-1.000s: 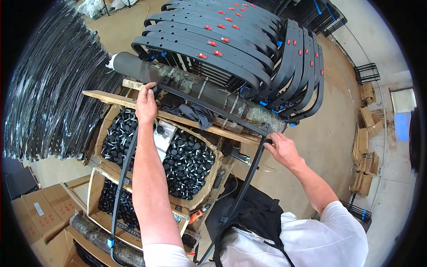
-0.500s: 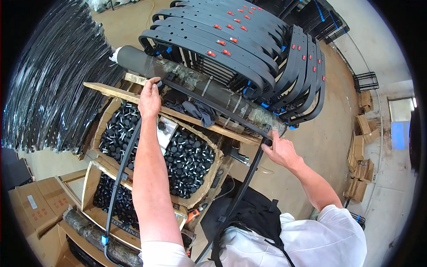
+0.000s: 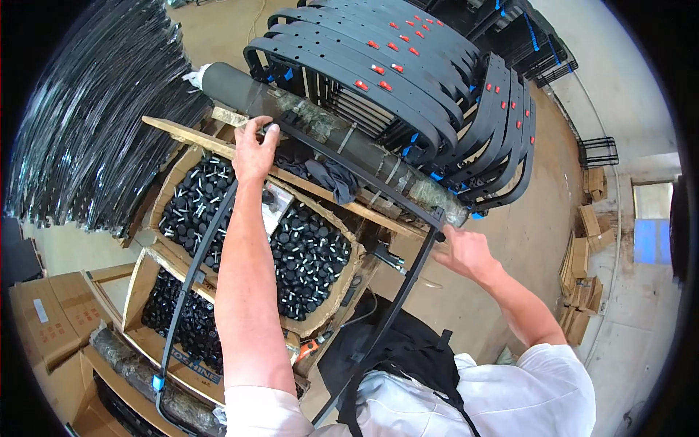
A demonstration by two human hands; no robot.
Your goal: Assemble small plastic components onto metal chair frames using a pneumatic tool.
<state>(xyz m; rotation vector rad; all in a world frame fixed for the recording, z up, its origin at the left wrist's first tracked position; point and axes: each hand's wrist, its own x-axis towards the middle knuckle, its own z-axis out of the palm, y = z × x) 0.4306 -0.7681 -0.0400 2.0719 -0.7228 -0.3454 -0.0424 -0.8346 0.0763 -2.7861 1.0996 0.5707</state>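
Blk frame [image 3: 364, 177], blk/silver knobs [image 3: 309, 266], wht shirt [image 3: 535, 393], red clips [image 3: 378, 69]

matt metal frame [image 3: 364, 175], rough wooden plank [image 3: 189, 136]

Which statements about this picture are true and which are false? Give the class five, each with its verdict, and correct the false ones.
1. The left hand is by the left end of the black crossbar. True.
2. The right hand is inside the large carton. False: it is by the crossbar's right end.
3. The large carton holds black round-headed pieces with silvery stems. True.
4. The tabs on the stacked curved frames are green. False: they are red.
5. The person's sleeves are white. True.
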